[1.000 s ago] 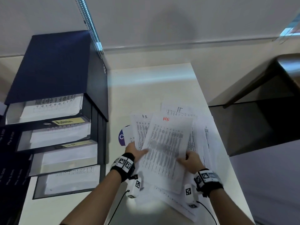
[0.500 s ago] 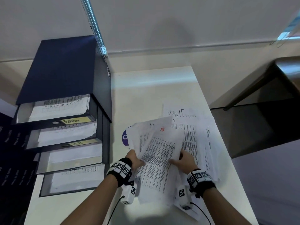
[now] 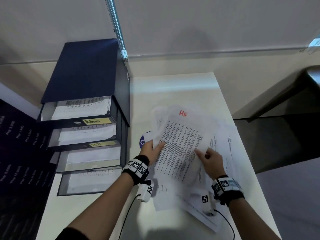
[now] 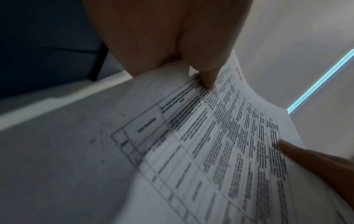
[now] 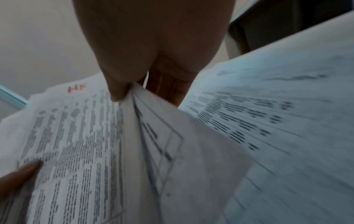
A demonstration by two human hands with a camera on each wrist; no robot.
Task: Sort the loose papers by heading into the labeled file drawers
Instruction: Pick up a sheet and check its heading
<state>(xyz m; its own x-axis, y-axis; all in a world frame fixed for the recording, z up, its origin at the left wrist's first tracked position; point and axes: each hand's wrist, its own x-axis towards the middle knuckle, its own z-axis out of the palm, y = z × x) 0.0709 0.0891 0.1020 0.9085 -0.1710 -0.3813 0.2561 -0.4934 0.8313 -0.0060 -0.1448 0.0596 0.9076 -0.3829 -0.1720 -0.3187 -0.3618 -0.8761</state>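
A printed sheet headed "HR" in red [image 3: 181, 144] is held up over the loose paper pile [image 3: 223, 149] on the white table. My left hand [image 3: 152, 148] pinches its left edge, thumb on top [image 4: 206, 71]. My right hand [image 3: 209, 158] pinches its right edge together with a second sheet [image 5: 172, 151] behind it, thumb [image 5: 116, 91] on the front. The dark blue file cabinet [image 3: 86, 71] stands at the left with several drawers pulled out. One drawer is labelled "Admin" [image 3: 93, 121], the one below "HR" [image 3: 97, 144].
A blue round sticker [image 3: 143, 140] peeks from under the papers. The table's right edge [image 3: 245, 153] drops to a dark floor, with dark furniture [image 3: 285, 94] beyond. A dark poster [image 3: 19, 153] lies left of the cabinet. Wrist camera cables trail across the table front.
Both hands have lifted the HR sheet higher and tilted it upright, showing its red heading again. The view has shifted so the cabinet sits lower and further right in frame.
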